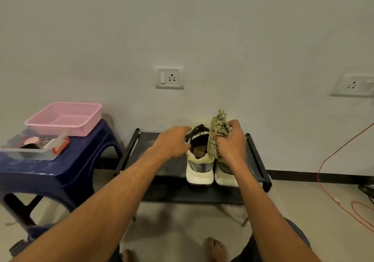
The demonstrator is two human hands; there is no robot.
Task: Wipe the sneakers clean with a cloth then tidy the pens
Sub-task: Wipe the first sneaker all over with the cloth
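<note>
1. Pictured at centre frame, on a low black rack [153, 180]: a pair of cream sneakers [200, 172], side by side and touching, heels toward the bottom of the frame, toes toward the wall.
2. Clutched in the right grip [232, 142], fingers curled round it: a bunched striped cloth [217, 132], one end poking up toward the top of the frame.
3. Held directly over the mouth of the right-hand sneaker [224, 173], just right of its partner; impossible to tell whether cloth and shoe were touching.
4. Closed on the collar and laces of the left-hand sneaker [199, 160]: the left grip [174, 140], thumb at the collar, fingers over the laces, seemingly steadying the shoe.
5. Judged decisive for the coming stroke: long axis of each shoe running from lower frame up toward the wall, with the cloth sitting above the right-hand one. Nearer to that shoe, the right grip; already on the other, the left.
6. Seen at left of frame: a pink basket [64, 118] and a clear box [30, 150] on a blue stool [60, 170], the box's contents too blurred to be told as pens.
7. Also caught: a wall socket [169, 77] above the rack and a red cable [327, 183] at right.
8. Read as the wiping stage, with the pens not yet tidied.
</note>
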